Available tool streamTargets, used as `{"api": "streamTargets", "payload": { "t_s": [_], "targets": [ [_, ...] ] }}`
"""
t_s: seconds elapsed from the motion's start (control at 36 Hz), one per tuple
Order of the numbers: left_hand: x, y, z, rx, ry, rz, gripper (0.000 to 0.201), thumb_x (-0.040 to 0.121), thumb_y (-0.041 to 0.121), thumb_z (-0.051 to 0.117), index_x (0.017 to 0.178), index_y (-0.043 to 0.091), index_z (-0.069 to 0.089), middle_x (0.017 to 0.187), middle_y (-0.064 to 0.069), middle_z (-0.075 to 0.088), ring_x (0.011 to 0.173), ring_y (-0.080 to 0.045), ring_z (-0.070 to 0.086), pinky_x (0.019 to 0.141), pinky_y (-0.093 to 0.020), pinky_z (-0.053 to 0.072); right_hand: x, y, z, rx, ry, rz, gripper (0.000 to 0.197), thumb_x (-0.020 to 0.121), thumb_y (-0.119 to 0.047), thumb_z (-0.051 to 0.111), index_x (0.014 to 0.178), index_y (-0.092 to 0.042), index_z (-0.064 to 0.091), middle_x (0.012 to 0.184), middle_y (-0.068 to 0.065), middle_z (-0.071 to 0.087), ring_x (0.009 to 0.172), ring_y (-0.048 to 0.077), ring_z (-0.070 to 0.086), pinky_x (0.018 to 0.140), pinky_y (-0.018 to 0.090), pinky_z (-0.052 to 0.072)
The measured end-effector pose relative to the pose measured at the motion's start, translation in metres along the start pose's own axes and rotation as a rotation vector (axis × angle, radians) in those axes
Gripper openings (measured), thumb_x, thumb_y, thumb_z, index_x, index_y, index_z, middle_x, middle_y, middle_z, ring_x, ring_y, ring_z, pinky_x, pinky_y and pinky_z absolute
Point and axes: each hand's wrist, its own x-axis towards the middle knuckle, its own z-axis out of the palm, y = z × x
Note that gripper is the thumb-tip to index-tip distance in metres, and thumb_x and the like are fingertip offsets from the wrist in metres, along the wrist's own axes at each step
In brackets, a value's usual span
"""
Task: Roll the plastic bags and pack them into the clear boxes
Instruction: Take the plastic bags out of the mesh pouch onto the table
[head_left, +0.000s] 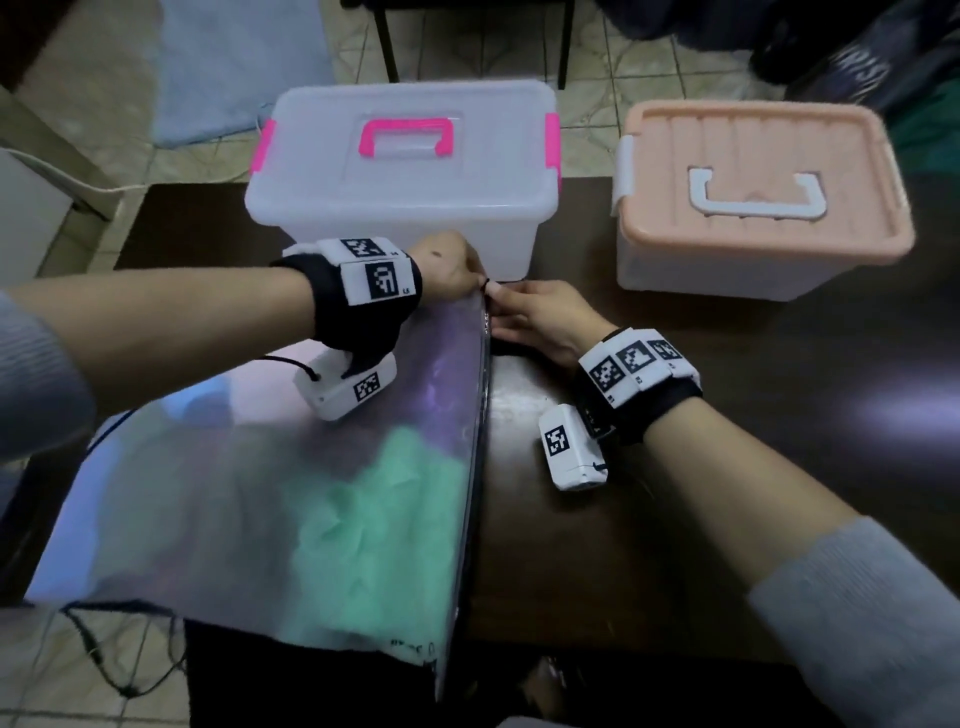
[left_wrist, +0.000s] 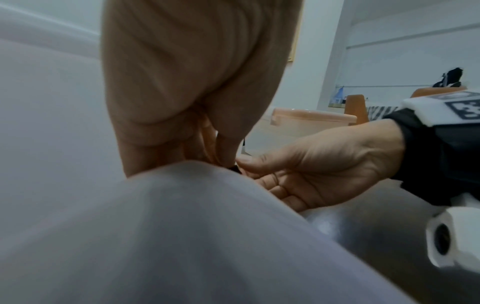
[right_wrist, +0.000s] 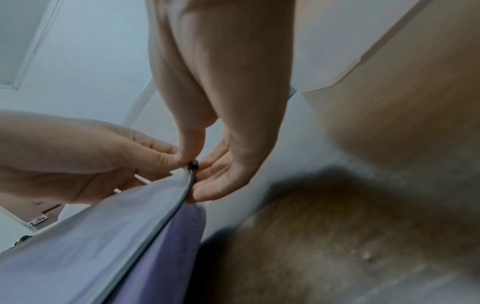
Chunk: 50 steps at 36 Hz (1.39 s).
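Behind both closed boxes, floor blurs; left hand (head_left: 449, 270) and right hand (head_left: 540, 317) pinch plastic bag (head_left: 291, 483) corner (contents unclear) on surface (head_left: 597, 545).

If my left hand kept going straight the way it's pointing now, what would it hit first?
Probably your right hand: the left hand points rightward at the frosted plastic zip bag's far corner, fingertips nearly meeting the right thumb. Depth is unclear; the clear box with pink latches sits just behind.

A dark brown surface (head_left: 779, 415) stands on a beige tiled floor (head_left: 171, 156); beyond it lie a pale blue mat (head_left: 228, 67) and black chair legs (head_left: 387, 47).
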Motion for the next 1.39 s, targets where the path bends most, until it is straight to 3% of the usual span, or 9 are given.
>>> {"api": "streamTargets", "payload": {
  "t_s": [0.19, 0.31, 0.42, 0.61, 0.81, 1.0, 1.17, 1.28, 1.39],
  "targets": [
    [-0.001, -0.002, 0.000, -0.074, 0.018, -0.026, 0.028, 0.094, 0.019, 0.056, 0.116, 0.005, 0.065, 0.115, -0.016, 0.065, 0.089, -0.021, 0.054, 0.045, -0.007, 0.034, -0.002, -0.001, 0.012, -0.015, 0.063, 0.032, 0.011, 0.093, -0.010, 0.056, 0.104, -0.007, 0.060, 0.079, 0.002, 0.060, 0.067, 0.011, 0.057, 0.065, 0.019, 0.053],
    [0.002, 0.000, 0.002, -0.057, 0.051, -0.070, 0.027, 0.093, 0.018, 0.057, 0.114, 0.006, 0.067, 0.115, -0.012, 0.066, 0.108, -0.025, 0.060, 0.064, -0.022, 0.037, -0.003, -0.004, 0.015, -0.117, 0.091, 0.055, 0.014, 0.094, -0.010, 0.055, 0.080, -0.009, 0.058, 0.074, 0.005, 0.056, 0.063, 0.012, 0.054, 0.061, 0.020, 0.051],
    [0.003, 0.001, 0.003, -0.008, 0.065, -0.108, 0.027, 0.088, 0.014, 0.057, 0.110, 0.004, 0.069, 0.114, -0.014, 0.066, 0.104, -0.026, 0.061, 0.075, -0.027, 0.044, -0.010, -0.004, 0.017, -0.165, 0.058, 0.068, 0.017, 0.092, -0.007, 0.056, 0.075, -0.005, 0.058, 0.070, 0.007, 0.055, 0.058, 0.013, 0.054, 0.052, 0.017, 0.050],
    [0.007, -0.009, 0.001, -0.024, 0.045, -0.218, 0.022, 0.080, 0.021, 0.062, 0.099, 0.016, 0.073, 0.102, -0.009, 0.070, 0.099, -0.027, 0.065, 0.089, -0.038, 0.054, -0.041, 0.025, 0.013, -0.310, -0.130, 0.239, 0.008, 0.091, -0.004, 0.058, 0.086, 0.003, 0.058, 0.072, 0.014, 0.058, 0.044, 0.011, 0.062, 0.051, 0.018, 0.053],
    [0.000, -0.003, 0.000, 0.080, 0.023, -0.197, 0.015, 0.088, 0.021, 0.056, 0.097, 0.013, 0.066, 0.093, -0.007, 0.059, 0.096, -0.027, 0.061, 0.078, -0.028, 0.044, -0.076, 0.052, 0.007, -0.347, -0.367, 0.397, 0.013, 0.092, -0.002, 0.055, 0.079, 0.001, 0.056, 0.073, 0.014, 0.061, 0.049, 0.014, 0.066, 0.050, 0.017, 0.054],
    [-0.025, 0.014, 0.005, 0.219, 0.062, -0.145, 0.041, 0.090, 0.028, 0.061, 0.115, -0.004, 0.060, 0.105, -0.017, 0.059, 0.109, -0.033, 0.058, 0.086, -0.036, 0.044, -0.089, 0.064, 0.014, -0.312, -0.300, 0.295, 0.013, 0.093, -0.007, 0.055, 0.080, -0.003, 0.055, 0.075, 0.014, 0.058, 0.049, 0.011, 0.065, 0.053, 0.016, 0.053],
    [-0.067, 0.025, 0.011, 0.382, 0.117, -0.010, 0.025, 0.093, 0.025, 0.057, 0.083, 0.002, 0.060, 0.085, -0.017, 0.052, 0.077, -0.026, 0.049, 0.067, -0.032, 0.038, -0.097, 0.065, 0.013, -0.277, -0.254, 0.252, 0.012, 0.090, -0.011, 0.060, 0.083, -0.001, 0.059, 0.074, 0.013, 0.062, 0.051, 0.013, 0.066, 0.052, 0.017, 0.054],
    [-0.088, 0.023, 0.035, 0.379, 0.009, -0.069, 0.044, 0.095, 0.043, 0.051, 0.111, 0.004, 0.062, 0.111, -0.017, 0.058, 0.108, -0.029, 0.055, 0.085, -0.033, 0.041, -0.100, 0.068, 0.016, -0.277, -0.210, 0.225, 0.014, 0.088, -0.011, 0.063, 0.078, -0.002, 0.059, 0.057, 0.006, 0.066, 0.048, 0.012, 0.065, 0.051, 0.017, 0.054],
    [-0.100, 0.018, 0.061, 0.351, -0.016, -0.094, 0.026, 0.084, 0.032, 0.064, 0.072, 0.011, 0.057, 0.067, -0.004, 0.052, 0.074, -0.025, 0.056, 0.066, -0.030, 0.045, -0.104, 0.071, 0.021, -0.275, -0.148, 0.191, 0.017, 0.087, -0.012, 0.065, 0.074, -0.002, 0.058, 0.058, 0.008, 0.064, 0.045, 0.012, 0.064, 0.049, 0.017, 0.054]
  ]
}}
